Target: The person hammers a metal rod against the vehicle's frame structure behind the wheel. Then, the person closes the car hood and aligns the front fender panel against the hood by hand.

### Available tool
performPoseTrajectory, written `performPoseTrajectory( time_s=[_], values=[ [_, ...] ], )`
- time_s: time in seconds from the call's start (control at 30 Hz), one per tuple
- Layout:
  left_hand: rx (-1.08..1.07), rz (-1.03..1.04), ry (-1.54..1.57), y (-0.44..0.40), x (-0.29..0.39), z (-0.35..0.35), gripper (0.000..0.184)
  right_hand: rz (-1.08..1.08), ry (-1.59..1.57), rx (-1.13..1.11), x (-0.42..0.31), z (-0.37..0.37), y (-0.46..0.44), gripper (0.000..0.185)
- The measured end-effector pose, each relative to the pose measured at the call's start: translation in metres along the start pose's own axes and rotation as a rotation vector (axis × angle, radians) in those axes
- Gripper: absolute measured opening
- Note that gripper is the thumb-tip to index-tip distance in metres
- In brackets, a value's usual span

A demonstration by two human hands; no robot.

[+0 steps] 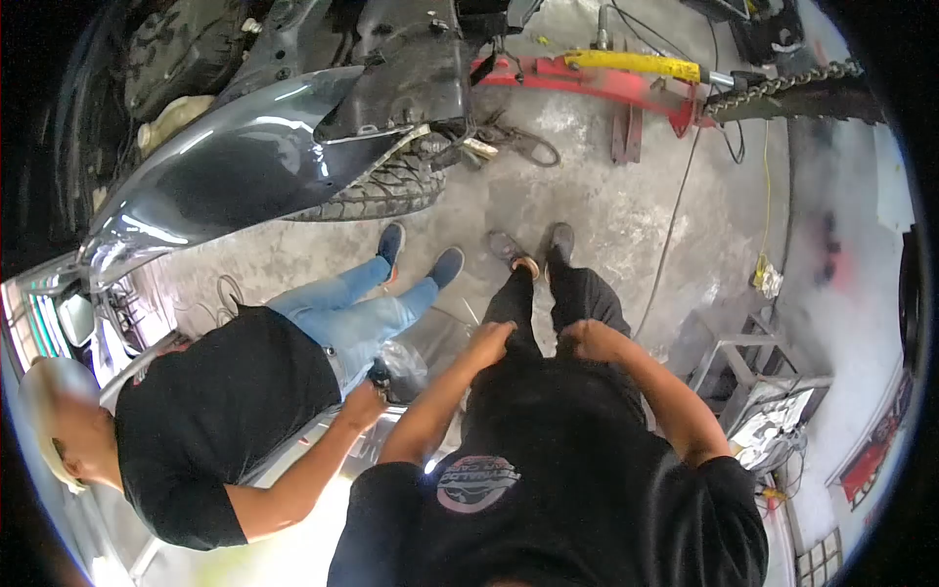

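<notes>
My left hand [489,344] is closed at the front of my black clothes, its fingers curled into the dark cloth at the upper thigh. Beside it, my right hand [595,342] is closed in the same way on the other side. Whether they grip the shirt hem or the black trousers [585,293] is hard to tell, as both are dark. The black T-shirt [577,460] with a round print covers my torso. No tool shows in either hand.
A co-worker [230,406] in a black shirt and jeans stands at left, one hand near a dark object and clear plastic. Ahead are a dark car fender [245,157], a tire [381,196], and a red frame [587,83] with a yellow cylinder [636,65] and chain [782,88]. A metal stand [748,362] is at right.
</notes>
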State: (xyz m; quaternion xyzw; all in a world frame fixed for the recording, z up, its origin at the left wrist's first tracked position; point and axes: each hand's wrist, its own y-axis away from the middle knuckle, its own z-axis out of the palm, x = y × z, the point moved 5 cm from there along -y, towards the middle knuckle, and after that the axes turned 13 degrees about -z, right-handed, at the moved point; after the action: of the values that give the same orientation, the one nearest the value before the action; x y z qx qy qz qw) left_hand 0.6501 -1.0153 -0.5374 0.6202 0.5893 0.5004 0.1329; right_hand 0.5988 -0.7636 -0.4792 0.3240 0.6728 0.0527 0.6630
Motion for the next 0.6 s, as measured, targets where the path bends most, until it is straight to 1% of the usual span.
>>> performPoseTrajectory(
  time_s=[0.03, 0.1, 0.13, 0.23, 0.27, 0.33, 0.37, 0.43, 0.47, 0.53, 0.6],
  values=[
    [-0.017, -0.031, 0.063, 0.008, -0.005, 0.008, 0.048, 0.059, -0.172, -0.027, -0.009, 0.000, 0.008, 0.047],
    [-0.029, -0.092, 0.173, 0.004, -0.018, 0.012, 0.049, -0.199, -0.282, 0.001, 0.018, 0.026, 0.010, 0.053],
    [-0.260, -0.223, 0.203, 0.015, 0.002, -0.012, 0.050, -0.329, -0.348, 0.013, 0.034, 0.042, 0.007, 0.056],
    [-0.591, -0.061, 0.398, 0.052, -0.015, -0.001, 0.046, -0.120, -0.553, -0.150, 0.083, 0.076, -0.014, 0.055],
    [-0.629, -0.143, 0.486, 0.060, -0.024, 0.003, 0.044, -0.134, -0.627, -0.126, 0.072, 0.077, -0.019, 0.052],
    [-0.700, -0.315, 0.651, 0.075, -0.043, 0.001, 0.039, -0.153, -0.710, -0.145, 0.068, 0.092, -0.025, 0.050],
    [-0.658, -0.370, 0.618, 0.067, -0.047, -0.008, 0.038, -0.165, -0.745, -0.154, 0.066, 0.096, -0.031, 0.049],
    [-0.574, -0.466, 0.549, 0.040, -0.050, -0.026, 0.035, -0.160, -0.762, -0.057, 0.062, 0.094, -0.045, 0.050],
    [-0.430, -0.441, 0.486, 0.018, -0.063, -0.034, 0.030, -0.159, -0.765, -0.001, 0.066, 0.092, -0.059, 0.050],
    [0.172, -0.101, 0.101, -0.033, -0.076, -0.075, 0.029, -0.123, -0.591, 0.108, 0.093, 0.080, -0.105, 0.045],
    [0.376, -0.118, 0.048, -0.072, -0.097, -0.128, 0.030, -0.067, -0.401, 0.209, 0.131, 0.069, -0.160, 0.038]
  ],
)
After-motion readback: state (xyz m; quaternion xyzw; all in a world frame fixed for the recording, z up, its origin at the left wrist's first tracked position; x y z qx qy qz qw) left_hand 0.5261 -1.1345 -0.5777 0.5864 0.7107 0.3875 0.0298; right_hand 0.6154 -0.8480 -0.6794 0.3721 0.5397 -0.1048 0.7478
